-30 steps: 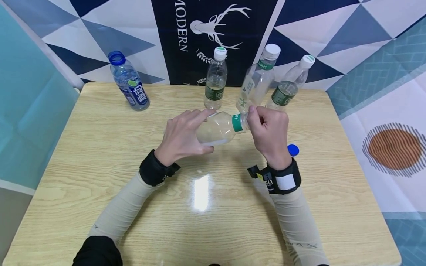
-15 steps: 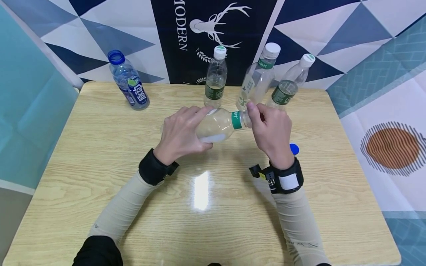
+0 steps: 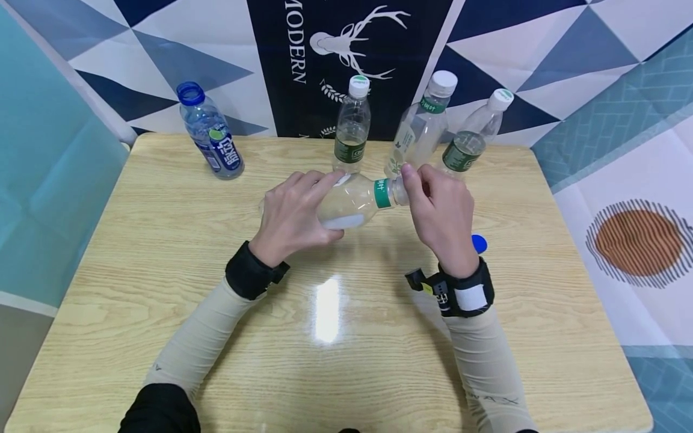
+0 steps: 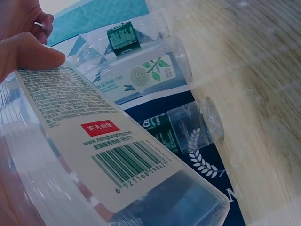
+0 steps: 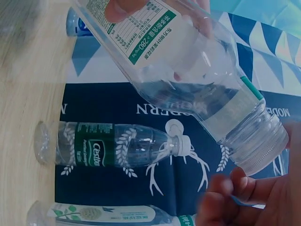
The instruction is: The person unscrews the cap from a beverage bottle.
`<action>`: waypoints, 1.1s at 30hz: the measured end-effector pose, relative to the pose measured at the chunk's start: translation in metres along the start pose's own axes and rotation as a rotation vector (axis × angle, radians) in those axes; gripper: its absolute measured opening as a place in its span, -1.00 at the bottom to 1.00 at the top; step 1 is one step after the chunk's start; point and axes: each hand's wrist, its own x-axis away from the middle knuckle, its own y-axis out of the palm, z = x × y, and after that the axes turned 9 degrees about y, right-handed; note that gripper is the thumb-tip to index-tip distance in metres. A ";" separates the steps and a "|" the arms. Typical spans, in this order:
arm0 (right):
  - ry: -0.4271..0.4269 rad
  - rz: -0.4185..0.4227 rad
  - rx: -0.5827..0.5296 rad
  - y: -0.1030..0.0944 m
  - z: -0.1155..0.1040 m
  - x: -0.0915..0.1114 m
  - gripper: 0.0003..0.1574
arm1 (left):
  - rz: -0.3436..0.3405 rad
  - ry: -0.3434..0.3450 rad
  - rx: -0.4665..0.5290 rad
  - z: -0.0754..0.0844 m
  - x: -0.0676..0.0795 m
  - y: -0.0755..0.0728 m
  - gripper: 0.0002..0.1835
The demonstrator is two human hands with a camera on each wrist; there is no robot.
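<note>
My left hand (image 3: 295, 210) grips the body of a clear plastic bottle (image 3: 349, 201), which lies tilted on its side above the table with its green-banded neck to the right. Its printed label with a barcode fills much of the left wrist view. At the bottle's mouth my right hand (image 3: 443, 216) has curled fingers and pinches the ridged whitish cap (image 5: 263, 141) between thumb and forefinger. In the head view this hand mostly hides the cap. Beyond the hands stand a small green-labelled bottle (image 3: 352, 129), a taller clear bottle (image 3: 419, 135) and another green-labelled bottle (image 3: 471, 138), all white-capped.
A blue bottle (image 3: 211, 135) stands at the back left of the wooden table (image 3: 325, 379). A blue bottle cap (image 3: 479, 243) lies beside my right wrist, partly hidden. Patterned cloth (image 3: 195, 48) hangs behind the table's back edge.
The held bottle has tipped slightly and shifted a little away from me. My right hand has moved slightly right and turned a little at the cap. The standing bottles have not moved.
</note>
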 end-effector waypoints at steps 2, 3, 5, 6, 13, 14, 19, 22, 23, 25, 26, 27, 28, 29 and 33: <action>0.007 -0.003 0.004 0.000 0.000 0.000 -0.14 | 0.001 0.003 -0.003 0.000 -0.001 0.000 0.01; 0.013 -0.010 0.009 0.000 -0.001 0.001 -0.11 | 0.002 0.005 -0.005 0.000 -0.001 -0.001 0.01; 0.026 -0.022 0.019 0.000 -0.001 0.001 -0.06 | 0.004 0.007 -0.007 0.000 -0.001 -0.001 0.01; 0.031 -0.026 0.024 0.000 -0.001 0.001 -0.04 | 0.005 0.006 -0.007 0.000 -0.001 -0.002 0.01; -0.001 -0.038 0.006 0.001 0.000 0.000 -0.08 | -0.005 0.000 0.008 0.000 -0.001 -0.002 0.01; -0.013 -0.040 0.002 0.001 0.000 0.000 -0.09 | -0.007 0.000 0.011 0.000 -0.001 -0.002 0.01; -0.068 -0.048 -0.004 -0.001 0.002 -0.001 -0.16 | -0.022 -0.003 0.032 0.000 -0.003 -0.004 0.03; -0.093 -0.052 -0.004 -0.002 0.003 -0.001 -0.18 | -0.036 -0.011 0.050 0.000 -0.003 -0.004 0.04; -0.102 -0.055 -0.003 -0.002 0.003 -0.001 -0.17 | -0.041 -0.013 0.055 0.000 -0.004 -0.005 0.04; -0.113 -0.064 -0.001 -0.003 0.004 -0.002 -0.13 | -0.049 -0.018 0.063 -0.001 -0.004 -0.005 0.05; -0.116 -0.068 0.001 -0.003 0.005 -0.002 -0.13 | -0.052 -0.020 0.066 -0.001 -0.003 -0.005 0.05; -0.115 -0.073 0.001 -0.004 0.005 -0.002 -0.12 | -0.054 -0.022 0.069 -0.001 -0.003 -0.006 0.05; -0.114 -0.078 0.000 -0.004 0.005 -0.002 -0.13 | -0.055 -0.024 0.071 -0.001 -0.003 -0.006 0.05; -0.112 -0.083 -0.002 -0.004 0.005 -0.002 -0.13 | -0.056 -0.025 0.072 -0.001 -0.003 -0.006 0.05; -0.108 -0.079 -0.016 -0.005 0.005 -0.001 -0.21 | -0.053 -0.027 0.075 -0.001 -0.003 -0.007 0.06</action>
